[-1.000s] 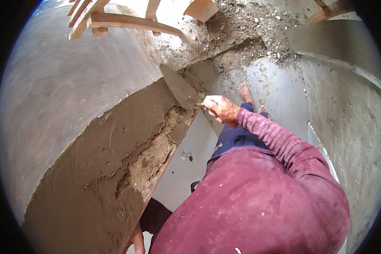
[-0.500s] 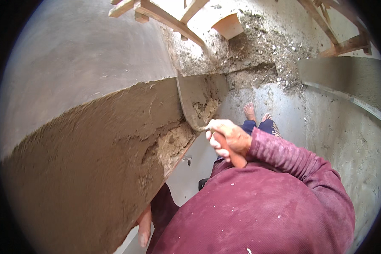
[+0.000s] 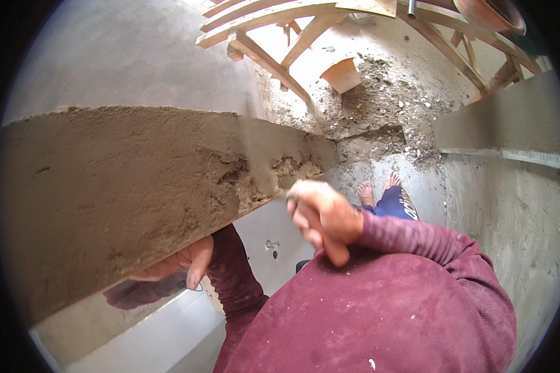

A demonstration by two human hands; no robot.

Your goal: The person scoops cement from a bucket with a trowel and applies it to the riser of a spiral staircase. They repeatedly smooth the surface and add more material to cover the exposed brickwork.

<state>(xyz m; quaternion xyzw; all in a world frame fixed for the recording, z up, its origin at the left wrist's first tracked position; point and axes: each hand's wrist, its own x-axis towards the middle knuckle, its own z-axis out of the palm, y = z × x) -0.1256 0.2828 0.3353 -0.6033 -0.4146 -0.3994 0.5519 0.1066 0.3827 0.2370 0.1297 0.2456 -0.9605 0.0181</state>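
Observation:
My right hand (image 3: 323, 214) is closed round the reddish-brown handle (image 3: 335, 248) of a trowel, close to my belly. The trowel's blade is smeared by motion and hard to make out against the wet mortar. A broad band of brown mortar (image 3: 118, 168) runs along the wall on the left, with rough, broken patches (image 3: 236, 177) near its lower edge. My left hand (image 3: 193, 258) is at that lower edge, thumb pointing down and fingers reaching left along it. The edge partly hides those fingers, and I cannot tell whether they grip anything.
Wooden trestles (image 3: 261, 59) stand at the far side, with an orange bucket (image 3: 342, 76) beside rubble (image 3: 386, 93). A rounded orange container (image 3: 491, 13) rests at the top right. The right-hand wall carries a metal straightedge (image 3: 504, 153). My bare feet (image 3: 367, 191) are on the grey floor.
My left hand has come further into view, up along the mortar's lower edge. The right hand has shifted slightly left and down with the trowel. The view has tilted, showing more of the trestles.

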